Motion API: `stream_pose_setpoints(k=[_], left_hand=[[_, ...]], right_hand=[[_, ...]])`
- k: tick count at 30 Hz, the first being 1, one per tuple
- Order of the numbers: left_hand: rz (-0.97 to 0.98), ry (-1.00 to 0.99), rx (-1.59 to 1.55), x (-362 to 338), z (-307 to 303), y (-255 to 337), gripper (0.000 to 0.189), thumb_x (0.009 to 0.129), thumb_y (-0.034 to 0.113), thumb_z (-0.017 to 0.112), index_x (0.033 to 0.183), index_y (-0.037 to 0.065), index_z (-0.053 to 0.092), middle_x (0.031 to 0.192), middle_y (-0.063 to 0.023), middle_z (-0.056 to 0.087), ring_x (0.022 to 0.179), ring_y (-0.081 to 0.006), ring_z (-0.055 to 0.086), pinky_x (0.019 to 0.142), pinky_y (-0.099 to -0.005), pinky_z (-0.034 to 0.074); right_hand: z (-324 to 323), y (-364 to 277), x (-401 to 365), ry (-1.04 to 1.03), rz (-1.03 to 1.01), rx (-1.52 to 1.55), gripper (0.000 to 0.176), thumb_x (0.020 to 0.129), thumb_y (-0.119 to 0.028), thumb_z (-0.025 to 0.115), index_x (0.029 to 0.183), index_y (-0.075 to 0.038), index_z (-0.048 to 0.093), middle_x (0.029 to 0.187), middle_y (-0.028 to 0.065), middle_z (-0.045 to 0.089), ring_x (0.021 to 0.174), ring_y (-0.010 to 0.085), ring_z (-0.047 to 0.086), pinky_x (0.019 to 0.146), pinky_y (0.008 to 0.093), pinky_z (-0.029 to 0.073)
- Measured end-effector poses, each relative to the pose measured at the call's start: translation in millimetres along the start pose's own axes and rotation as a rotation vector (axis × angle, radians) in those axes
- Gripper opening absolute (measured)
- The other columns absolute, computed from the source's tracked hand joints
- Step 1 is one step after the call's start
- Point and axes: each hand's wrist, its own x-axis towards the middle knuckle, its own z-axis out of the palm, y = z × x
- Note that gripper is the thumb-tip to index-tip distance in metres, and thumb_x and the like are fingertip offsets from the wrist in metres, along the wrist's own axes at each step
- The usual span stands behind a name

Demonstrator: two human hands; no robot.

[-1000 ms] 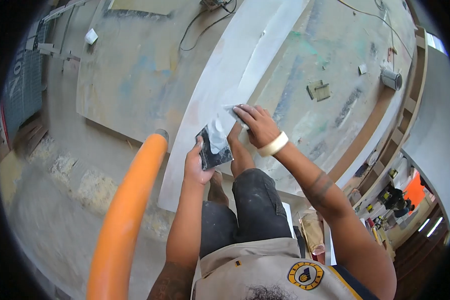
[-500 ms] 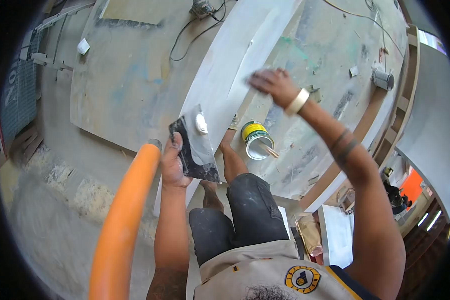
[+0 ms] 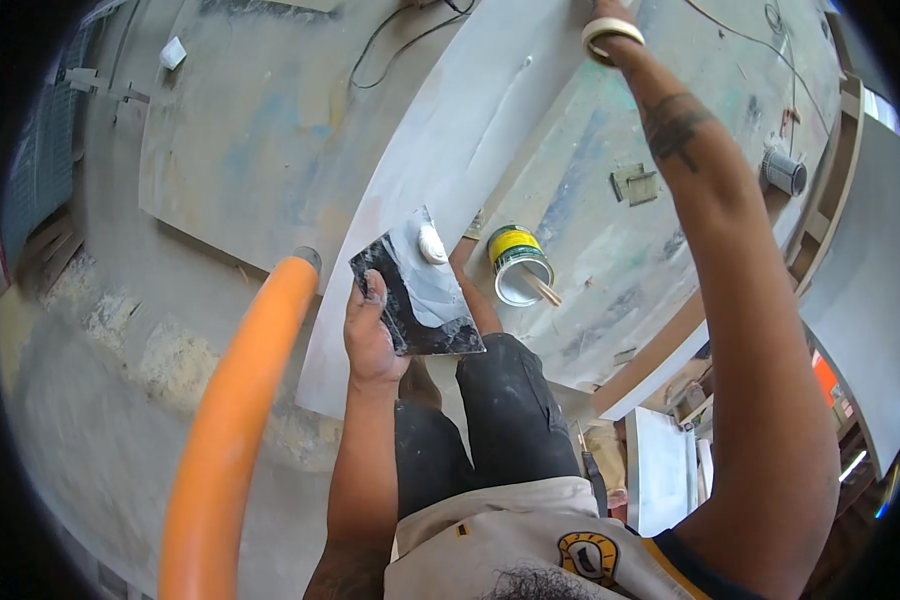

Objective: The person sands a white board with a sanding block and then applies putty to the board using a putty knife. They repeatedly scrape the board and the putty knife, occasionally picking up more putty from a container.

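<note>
- The bench (image 3: 250, 150) is a broad work surface, stained with grey, blue and green smears.
- A long white board (image 3: 450, 150) lies across it from the far edge to the near edge, where its end overhangs.
- An open tin (image 3: 518, 265) with a yellow label stands at the near edge, just right of the board, with a stick (image 3: 543, 290) in it.
- Small flat offcuts (image 3: 635, 185) lie mid-bench.
- A grey cylinder (image 3: 782, 170) lies by the right edge.
- A black cable (image 3: 390, 50) loops at the far edge.
</note>
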Motion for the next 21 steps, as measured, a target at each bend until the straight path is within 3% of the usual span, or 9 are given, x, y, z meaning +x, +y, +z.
stream_pose_setpoints(k=[1, 2, 7, 12, 21], left_hand=[[-0.024, 0.003, -0.013, -1.7, -1.8, -2.8, 0.043, 0.105, 0.027, 0.043, 0.138, 0.001, 0.045, 0.13, -0.0117, 0.059, 0.118, -0.0247, 0.06, 0.103, -0.0416, 0.046], [-0.046, 0.003, -0.027, -3.8, -1.1, -4.0, 0.044, 0.105, 0.029, 0.044, 0.139, 0.001, 0.045, 0.13, -0.0115, 0.059, 0.118, -0.0247, 0.06, 0.103, -0.0416, 0.046], [-0.046, -0.042, -0.135, -12.1, 5.6, 1.3, 0.038, 0.106, 0.022, 0.042, 0.137, 0.001, 0.048, 0.13, -0.0115, 0.06, 0.117, -0.0249, 0.061, 0.102, -0.0416, 0.049], [-0.016, -0.05, -0.1, -22.7, 3.4, 9.1, 0.038, 0.106, 0.023, 0.04, 0.136, 0.001, 0.048, 0.128, -0.0109, 0.061, 0.116, -0.0245, 0.062, 0.101, -0.0411, 0.049], [-0.024, -0.013, -0.123, -42.9, -8.2, 12.3, 0.038, 0.105, 0.025, 0.044, 0.135, 0.002, 0.05, 0.126, -0.0104, 0.062, 0.114, -0.0237, 0.063, 0.099, -0.0403, 0.05]], right_hand=[[-2.3, -12.8, -23.8, 0.087, -0.155, -0.163, 0.044, 0.086, -0.01, 0.061, 0.13, -0.01, 0.058, 0.124, 0.0189, 0.062, 0.113, 0.0382, 0.061, 0.098, 0.0453, 0.05], [-9.9, -20.5, -40.5, 0.065, -0.176, -0.073, 0.044, 0.085, -0.011, 0.062, 0.128, -0.008, 0.058, 0.125, 0.0206, 0.06, 0.115, 0.0375, 0.06, 0.099, 0.045, 0.05], [-8.6, -57.0, -106.0, -0.061, -0.205, -0.022, 0.042, 0.086, -0.008, 0.059, 0.127, -0.007, 0.058, 0.129, 0.0208, 0.057, 0.114, 0.04, 0.059, 0.099, 0.0444, 0.05], [10.8, -81.4, -169.6, -0.094, -0.266, 0.025, 0.037, 0.084, -0.005, 0.057, 0.121, -0.005, 0.059, 0.12, 0.0191, 0.06, 0.108, 0.0399, 0.06, 0.096, 0.0461, 0.051], [33.2, -123.7, -288.7, -0.169, -0.306, 0.101, 0.035, 0.085, -0.005, 0.056, 0.119, -0.007, 0.057, 0.117, 0.017, 0.059, 0.11, 0.037, 0.058, 0.097, 0.0472, 0.048]])
